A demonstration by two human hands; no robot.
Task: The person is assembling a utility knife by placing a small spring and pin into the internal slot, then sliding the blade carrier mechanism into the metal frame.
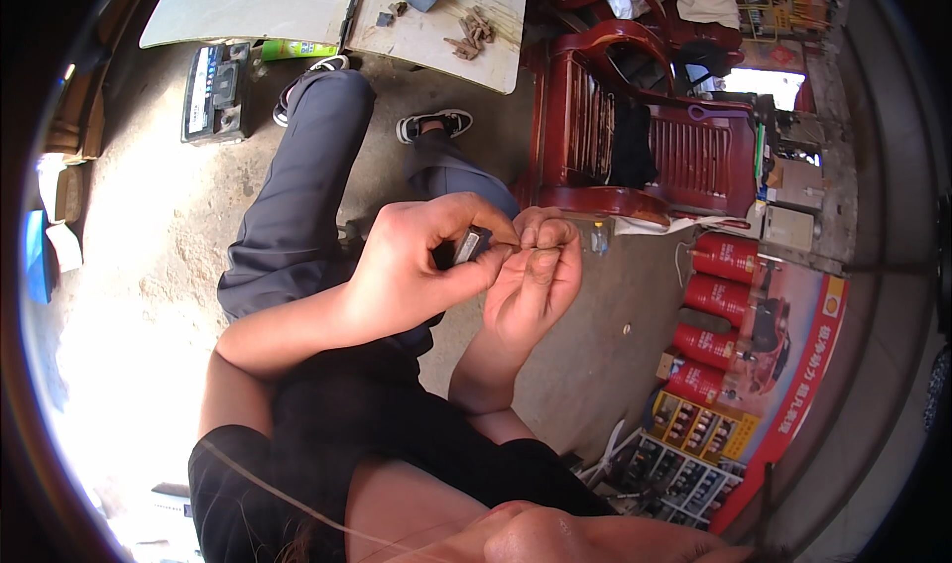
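Presently, from the head view, we are watching one likely weak point: the left hand point(412, 256) is doing two jobs. Its curled fingers are grasping a small dark block point(472, 245), while its thumb and forefinger are pinching beside the right hand point(533, 276). If that grip is loosening as the fingertips work, we are judging that the block could slip out and drop to the floor point(615, 300), since the hands are hanging over no tabletop point(228, 8). Anything tiny at the pinch could be getting lost likewise; we are not managing to tell whether something is there.

Pose: the left forearm point(293, 333) is slanting in from the left, elbow bending sharply, back of hand facing up. The right forearm point(486, 370) is rising more steeply, its palm turning toward us. Right fingers are closing in a pinch, thumb against fingertips, almost touching the left ones.
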